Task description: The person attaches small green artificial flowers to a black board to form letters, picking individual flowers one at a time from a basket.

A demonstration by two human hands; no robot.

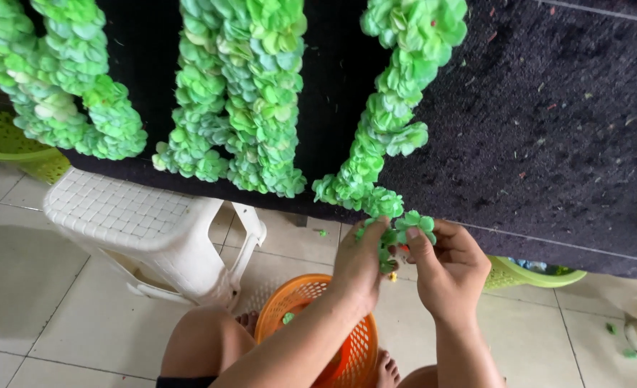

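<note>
Knees and bare feet sit lowest in the frame, and between them an orange plastic basket point(347, 352) rests on the pale tiled floor point(31, 302), kept close so it can be reached without stretching; a green scrap lies inside it. At left centre a white plastic stool point(139, 223) stands under the edge of a black felt-like cloth point(548, 144), seemingly propping the surface it covers. Over that edge, across the upper left and upper middle, hang thick garlands of green petals point(239, 100), draped so their ends dangle free. A yellow-green basket point(6, 140) peeks out at far left.

Just below frame centre the left hand point(361, 262) has its fingers curled closed, pinching the tail of the rightmost garland strand point(387, 144), probably to keep it steady. Touching it, the right hand point(451, 269) has thumb and forefinger pinched on a small cluster of green petals point(415, 224), the remaining fingers loosely bent; something small and reddish shows between the hands, too tiny to identify. Behind the right wrist, another lime basket point(527, 273) pokes out from beneath the cloth.
</note>
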